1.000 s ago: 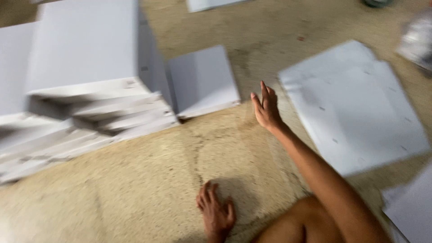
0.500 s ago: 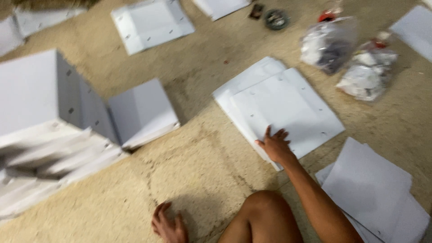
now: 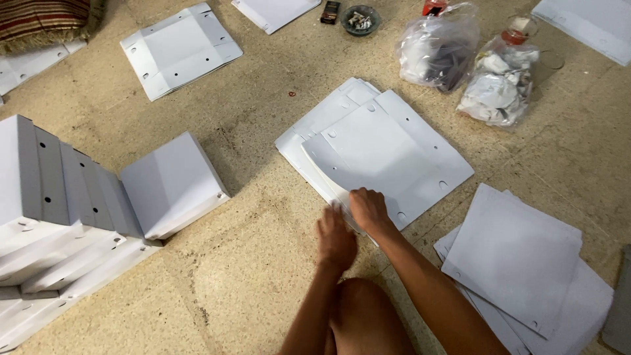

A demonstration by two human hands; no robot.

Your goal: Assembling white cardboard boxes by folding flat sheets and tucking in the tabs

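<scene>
Head view: both hands (image 3: 353, 227) on diagonal cardboard stack (image 3: 388, 148)

Folded white boxes (image 3: 59, 217) stacked in a leaning row at left, one more (image 3: 172, 184) propped against them. Flat die-cut sheet (image 3: 179, 47) farther off on the tan floor (image 3: 217, 283) — beside a striped cushion (image 3: 43, 18). Two clear plastic bags (image 3: 439, 51) of crumpled scraps at upper right, a small round dish (image 3: 360, 18) near them. Another pile of white sheets (image 3: 526, 263) at lower right.
</scene>
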